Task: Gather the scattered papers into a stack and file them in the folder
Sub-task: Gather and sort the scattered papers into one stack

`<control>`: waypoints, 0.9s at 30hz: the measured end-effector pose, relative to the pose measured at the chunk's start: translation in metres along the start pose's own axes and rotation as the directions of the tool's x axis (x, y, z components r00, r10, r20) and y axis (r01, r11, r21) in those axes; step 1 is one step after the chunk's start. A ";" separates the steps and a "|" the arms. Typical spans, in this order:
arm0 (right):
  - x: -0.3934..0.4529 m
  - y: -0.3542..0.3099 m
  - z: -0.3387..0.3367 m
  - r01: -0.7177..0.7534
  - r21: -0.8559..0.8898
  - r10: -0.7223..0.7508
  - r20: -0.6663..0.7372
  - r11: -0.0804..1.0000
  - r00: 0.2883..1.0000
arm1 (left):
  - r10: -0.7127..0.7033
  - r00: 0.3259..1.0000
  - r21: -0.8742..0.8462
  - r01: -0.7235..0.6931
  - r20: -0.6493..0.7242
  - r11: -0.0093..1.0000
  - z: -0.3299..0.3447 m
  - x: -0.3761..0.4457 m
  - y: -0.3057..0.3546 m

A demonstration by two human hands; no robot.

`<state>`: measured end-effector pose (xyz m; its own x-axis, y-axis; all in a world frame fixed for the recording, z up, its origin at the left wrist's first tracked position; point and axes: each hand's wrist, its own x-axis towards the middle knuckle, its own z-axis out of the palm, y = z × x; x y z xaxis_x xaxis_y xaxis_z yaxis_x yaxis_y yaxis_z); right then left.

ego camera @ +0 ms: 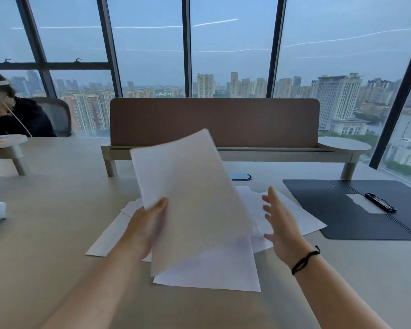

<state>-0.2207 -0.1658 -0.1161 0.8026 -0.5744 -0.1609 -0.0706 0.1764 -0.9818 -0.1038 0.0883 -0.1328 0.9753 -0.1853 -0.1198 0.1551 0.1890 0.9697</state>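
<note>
The left hand (145,224) pinches a lifted sheet of paper (188,193) by its left edge, thumb on the near face and fingers hidden behind, so the sheet stands tilted above the surface (57,210). The right hand (281,226) holds nothing, its fingers spread and straight, hovering just right of the raised sheet, with a dark band (304,258) round the wrist. Beneath both lie the scattered papers (214,274), overlapping loosely and fanned at different angles. To the right, apart from the papers, the dark folder (337,214) lies open and flat, a black clip (380,202) and a white label at its spine. Behind stands a brown divider screen (214,122) on a raised shelf, and beyond it tall windows.
</note>
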 end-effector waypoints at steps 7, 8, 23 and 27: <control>0.018 0.011 0.006 -0.268 0.348 0.279 0.020 0.899 0.960 | -0.051 0.999 0.059 0.052 -0.014 0.997 -0.005 0.017 -0.018; 0.018 0.014 0.009 -0.277 0.336 0.280 0.041 0.900 0.959 | -0.054 0.998 0.064 0.054 0.006 0.996 -0.003 0.017 -0.018; 0.017 0.019 0.009 -0.058 -0.091 0.071 0.144 0.994 0.987 | -0.007 0.993 0.236 -0.021 0.116 0.972 0.004 0.011 -0.021; 0.014 0.023 0.009 -0.122 -0.053 0.131 0.229 0.991 0.965 | 0.003 0.988 0.218 -0.037 0.154 0.975 0.010 0.003 -0.023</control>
<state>-0.2062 -0.1627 -0.1404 0.9005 -0.3483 -0.2605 -0.1990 0.2028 -0.9588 -0.1060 0.0741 -0.1539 0.9402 -0.3306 -0.0823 0.0804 -0.0192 0.9966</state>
